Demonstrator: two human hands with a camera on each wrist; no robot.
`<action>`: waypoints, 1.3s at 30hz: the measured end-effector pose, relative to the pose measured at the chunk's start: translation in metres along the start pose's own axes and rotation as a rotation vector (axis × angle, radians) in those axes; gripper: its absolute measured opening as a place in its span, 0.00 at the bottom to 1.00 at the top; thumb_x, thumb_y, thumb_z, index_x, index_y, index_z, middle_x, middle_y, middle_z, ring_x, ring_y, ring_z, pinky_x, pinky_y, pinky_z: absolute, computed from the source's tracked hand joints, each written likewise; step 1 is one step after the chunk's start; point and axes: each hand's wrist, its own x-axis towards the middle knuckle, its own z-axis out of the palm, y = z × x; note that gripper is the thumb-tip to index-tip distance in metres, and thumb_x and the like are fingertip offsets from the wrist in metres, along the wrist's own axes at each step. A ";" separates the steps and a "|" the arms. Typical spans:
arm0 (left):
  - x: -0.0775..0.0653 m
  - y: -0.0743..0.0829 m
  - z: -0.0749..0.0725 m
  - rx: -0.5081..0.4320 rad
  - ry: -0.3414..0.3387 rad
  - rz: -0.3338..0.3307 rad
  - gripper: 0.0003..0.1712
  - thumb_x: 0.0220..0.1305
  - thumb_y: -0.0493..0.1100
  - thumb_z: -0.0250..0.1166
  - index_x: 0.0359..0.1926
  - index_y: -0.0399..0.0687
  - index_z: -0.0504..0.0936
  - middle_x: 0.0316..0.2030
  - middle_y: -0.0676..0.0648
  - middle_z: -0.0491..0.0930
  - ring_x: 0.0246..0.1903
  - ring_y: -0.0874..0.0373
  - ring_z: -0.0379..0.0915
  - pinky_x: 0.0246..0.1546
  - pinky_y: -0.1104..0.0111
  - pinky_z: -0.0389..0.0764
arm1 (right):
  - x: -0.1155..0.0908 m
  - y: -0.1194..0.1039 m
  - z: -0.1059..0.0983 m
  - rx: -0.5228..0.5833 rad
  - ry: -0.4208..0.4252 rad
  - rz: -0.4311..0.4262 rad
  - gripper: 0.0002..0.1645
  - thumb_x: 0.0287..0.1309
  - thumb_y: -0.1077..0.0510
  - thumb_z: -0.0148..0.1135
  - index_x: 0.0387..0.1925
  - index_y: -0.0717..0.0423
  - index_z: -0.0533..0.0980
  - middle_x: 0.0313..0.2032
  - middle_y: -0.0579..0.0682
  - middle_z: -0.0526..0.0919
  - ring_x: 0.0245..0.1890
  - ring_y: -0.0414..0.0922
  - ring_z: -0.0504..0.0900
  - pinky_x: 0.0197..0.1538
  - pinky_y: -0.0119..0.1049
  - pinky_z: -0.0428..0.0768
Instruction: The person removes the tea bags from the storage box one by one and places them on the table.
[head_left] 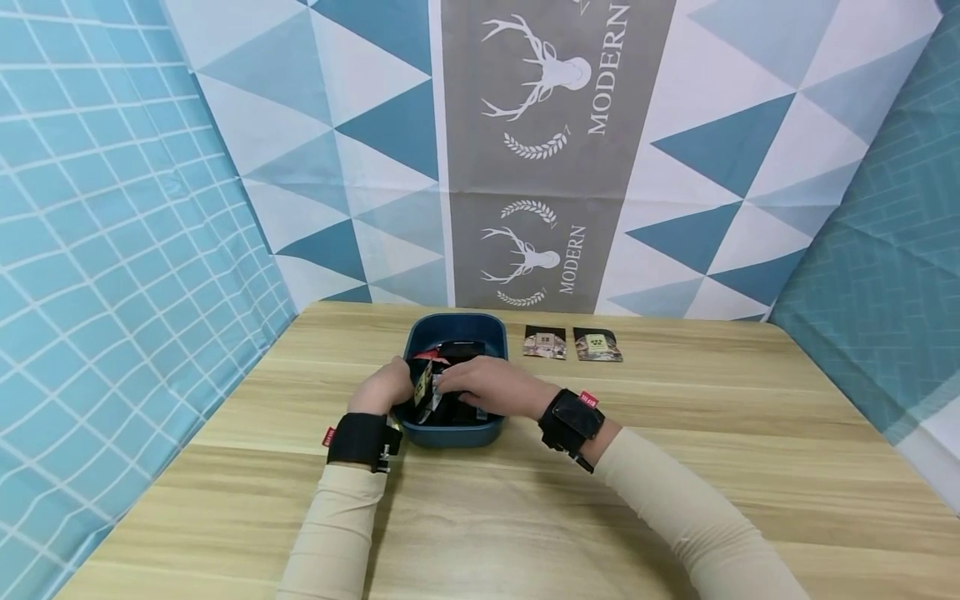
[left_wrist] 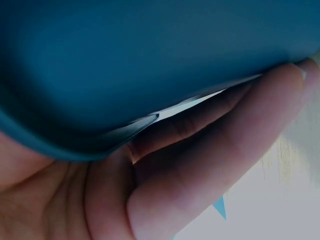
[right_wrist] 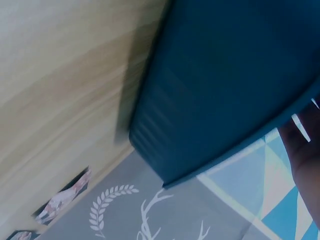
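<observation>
A dark blue bin [head_left: 450, 437] stands on the table, full of small packets. My left hand [head_left: 382, 385] grips its left wall; in the left wrist view the fingers [left_wrist: 215, 155] run along the outer side, with the rim against the palm. My right hand [head_left: 495, 383] reaches over the right rim, its fingertips down among the packets. Close to those fingertips, a packet with a yellow label [head_left: 423, 385] tilts up between the hands. I cannot tell whether the right fingers pinch a packet. In the right wrist view the bin's wall [right_wrist: 215, 90] hides the fingertips.
Two small dark-topped packets lie right of the bin: one with a pinkish label [head_left: 545, 342], the other with a yellowish label [head_left: 597, 343]. Behind the table's back edge hangs a patterned cloth [head_left: 525, 192]. A blue tiled sheet [head_left: 112, 233] borders the left.
</observation>
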 end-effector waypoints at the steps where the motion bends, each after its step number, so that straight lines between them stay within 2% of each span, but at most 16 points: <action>1: 0.000 0.000 0.000 0.001 0.003 0.004 0.32 0.67 0.32 0.44 0.67 0.19 0.47 0.64 0.26 0.60 0.43 0.45 0.73 0.37 0.63 0.72 | 0.001 -0.001 0.001 -0.005 0.003 -0.009 0.18 0.60 0.65 0.57 0.51 0.51 0.79 0.54 0.47 0.80 0.57 0.42 0.75 0.60 0.32 0.70; 7: -0.002 -0.002 -0.001 -0.020 0.002 0.011 0.33 0.67 0.33 0.45 0.67 0.20 0.46 0.64 0.25 0.58 0.44 0.45 0.73 0.39 0.62 0.70 | 0.004 -0.002 -0.002 0.009 0.091 0.017 0.17 0.61 0.68 0.54 0.45 0.49 0.82 0.46 0.44 0.84 0.50 0.39 0.80 0.56 0.28 0.73; 10: -0.004 -0.003 -0.001 -0.039 -0.001 0.014 0.33 0.67 0.33 0.44 0.68 0.21 0.44 0.63 0.25 0.59 0.36 0.48 0.72 0.34 0.63 0.68 | 0.002 -0.001 -0.010 0.017 0.143 0.039 0.17 0.60 0.69 0.54 0.44 0.50 0.83 0.44 0.44 0.85 0.49 0.39 0.80 0.55 0.30 0.74; 15: -0.007 -0.005 -0.001 -0.061 0.010 0.017 0.32 0.68 0.32 0.42 0.69 0.23 0.43 0.59 0.25 0.65 0.23 0.53 0.64 0.28 0.66 0.64 | -0.002 0.003 -0.024 0.017 0.189 0.075 0.16 0.60 0.68 0.55 0.44 0.51 0.82 0.43 0.44 0.85 0.48 0.40 0.80 0.55 0.33 0.74; 20: -0.006 -0.006 0.000 -0.072 0.004 0.009 0.32 0.68 0.32 0.41 0.69 0.24 0.43 0.61 0.25 0.63 0.25 0.53 0.65 0.30 0.65 0.64 | -0.007 0.009 -0.034 0.009 0.235 0.081 0.15 0.60 0.67 0.56 0.43 0.49 0.82 0.42 0.45 0.85 0.47 0.40 0.81 0.53 0.31 0.75; 22: -0.006 -0.006 0.000 -0.071 0.004 0.013 0.32 0.68 0.32 0.41 0.69 0.24 0.43 0.63 0.25 0.59 0.29 0.52 0.66 0.32 0.64 0.65 | -0.011 0.011 -0.039 0.000 0.256 0.085 0.14 0.60 0.66 0.57 0.43 0.50 0.82 0.42 0.46 0.85 0.47 0.40 0.81 0.52 0.31 0.75; 27: -0.003 -0.002 -0.002 -0.055 0.009 0.017 0.32 0.68 0.32 0.41 0.69 0.23 0.43 0.66 0.26 0.54 0.35 0.50 0.70 0.34 0.64 0.66 | -0.022 0.019 -0.050 -0.009 0.269 0.125 0.14 0.61 0.67 0.55 0.43 0.51 0.82 0.42 0.46 0.85 0.46 0.41 0.81 0.50 0.32 0.77; 30: -0.003 -0.002 -0.001 -0.045 0.008 0.010 0.32 0.68 0.32 0.41 0.69 0.23 0.43 0.64 0.25 0.58 0.32 0.51 0.70 0.33 0.65 0.66 | -0.031 0.026 -0.056 -0.013 0.267 0.153 0.14 0.61 0.67 0.55 0.44 0.51 0.82 0.43 0.47 0.85 0.45 0.41 0.81 0.48 0.32 0.77; 35: -0.001 -0.004 0.001 -0.056 -0.014 -0.001 0.33 0.69 0.33 0.41 0.70 0.26 0.41 0.51 0.28 0.72 0.19 0.56 0.60 0.25 0.67 0.63 | -0.048 0.042 -0.064 -0.020 0.295 0.219 0.15 0.59 0.68 0.58 0.44 0.52 0.82 0.41 0.48 0.85 0.42 0.42 0.82 0.45 0.35 0.78; 37: -0.001 -0.004 0.001 -0.058 -0.016 -0.007 0.33 0.69 0.33 0.41 0.70 0.27 0.40 0.48 0.29 0.74 0.19 0.56 0.59 0.26 0.67 0.63 | -0.056 0.050 -0.066 -0.034 0.301 0.258 0.15 0.58 0.67 0.58 0.44 0.52 0.82 0.41 0.48 0.86 0.41 0.43 0.82 0.46 0.35 0.78; 39: -0.001 -0.004 0.001 -0.053 -0.013 -0.008 0.33 0.69 0.33 0.41 0.70 0.26 0.41 0.51 0.28 0.73 0.21 0.55 0.62 0.28 0.66 0.63 | -0.063 0.058 -0.068 -0.044 0.305 0.302 0.14 0.59 0.67 0.57 0.44 0.52 0.82 0.40 0.48 0.86 0.41 0.43 0.83 0.46 0.36 0.78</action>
